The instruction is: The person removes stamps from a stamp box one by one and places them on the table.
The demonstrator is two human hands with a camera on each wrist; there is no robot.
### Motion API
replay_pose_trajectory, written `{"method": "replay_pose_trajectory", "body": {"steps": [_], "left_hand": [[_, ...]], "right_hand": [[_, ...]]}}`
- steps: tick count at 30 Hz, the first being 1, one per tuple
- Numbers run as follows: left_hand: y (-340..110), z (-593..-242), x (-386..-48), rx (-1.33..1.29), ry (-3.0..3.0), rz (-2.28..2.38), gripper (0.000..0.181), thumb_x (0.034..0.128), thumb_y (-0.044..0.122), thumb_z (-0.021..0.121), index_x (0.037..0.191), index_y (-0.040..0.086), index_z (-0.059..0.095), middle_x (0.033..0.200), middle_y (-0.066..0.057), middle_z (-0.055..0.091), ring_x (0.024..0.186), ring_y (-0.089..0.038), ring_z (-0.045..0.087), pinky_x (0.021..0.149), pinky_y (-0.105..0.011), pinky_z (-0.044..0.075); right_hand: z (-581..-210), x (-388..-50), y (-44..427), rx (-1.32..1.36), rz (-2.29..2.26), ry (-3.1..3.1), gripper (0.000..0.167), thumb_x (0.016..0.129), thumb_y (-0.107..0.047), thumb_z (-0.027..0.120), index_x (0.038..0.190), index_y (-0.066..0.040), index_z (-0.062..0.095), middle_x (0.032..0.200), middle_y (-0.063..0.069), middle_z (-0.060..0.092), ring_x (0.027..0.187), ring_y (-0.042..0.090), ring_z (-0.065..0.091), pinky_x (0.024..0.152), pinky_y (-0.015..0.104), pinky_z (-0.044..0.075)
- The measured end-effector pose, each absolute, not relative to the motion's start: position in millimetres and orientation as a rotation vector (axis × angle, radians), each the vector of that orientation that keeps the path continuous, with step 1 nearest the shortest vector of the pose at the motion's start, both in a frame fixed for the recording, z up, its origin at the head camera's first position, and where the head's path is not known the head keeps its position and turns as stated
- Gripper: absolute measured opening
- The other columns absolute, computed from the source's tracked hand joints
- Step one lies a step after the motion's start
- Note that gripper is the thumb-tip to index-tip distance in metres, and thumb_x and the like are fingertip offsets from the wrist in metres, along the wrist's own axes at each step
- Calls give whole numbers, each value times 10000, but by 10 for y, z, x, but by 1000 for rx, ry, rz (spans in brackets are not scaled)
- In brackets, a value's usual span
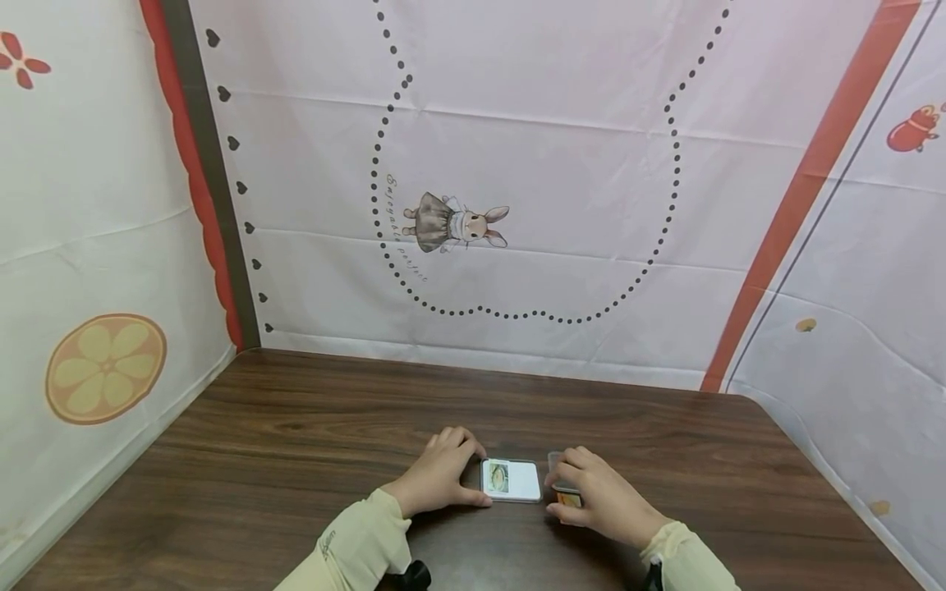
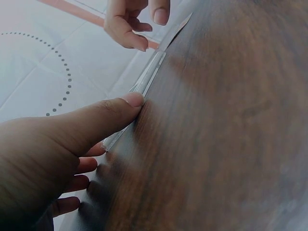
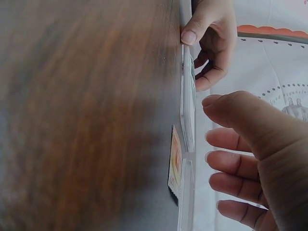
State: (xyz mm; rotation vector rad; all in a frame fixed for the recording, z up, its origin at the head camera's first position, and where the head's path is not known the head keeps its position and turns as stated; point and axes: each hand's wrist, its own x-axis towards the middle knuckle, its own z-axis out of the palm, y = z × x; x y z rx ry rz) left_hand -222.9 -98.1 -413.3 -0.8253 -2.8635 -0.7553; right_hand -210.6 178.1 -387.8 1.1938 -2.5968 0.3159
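Observation:
My left hand holds a flat clear-edged case by its left end, thumb at the near corner and a finger at the far one. A small green picture stamp lies on the white inside. The left thumb meets the case's edge in the left wrist view. Just right of the case, my right hand hovers with loosely bent, parted fingers over a clear flat piece and an orange stamp. In the right wrist view, the orange stamp lies beside the clear piece.
A dark wood-grain table bears these things. Printed cloth with a rabbit picture hangs behind it, and more cloth stands along the left and right sides. A black round object shows by the left sleeve at the bottom.

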Motion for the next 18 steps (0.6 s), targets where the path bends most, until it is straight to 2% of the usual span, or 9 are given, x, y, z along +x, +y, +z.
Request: {"method": "replay_pose_trajectory", "body": {"steps": [18], "left_hand": [[-980,-4160,-2238,-813,-2868,-722,571,755,522,763,1157,146,610,1212,-32,514,1149,-222,452,1022,-471,348]], "right_hand": [[-3862,-2113,1697,1178,300,-2629,214,839,-361,733,962,-201,662,971,-105,563,899,35,484,790,320,485]]}}
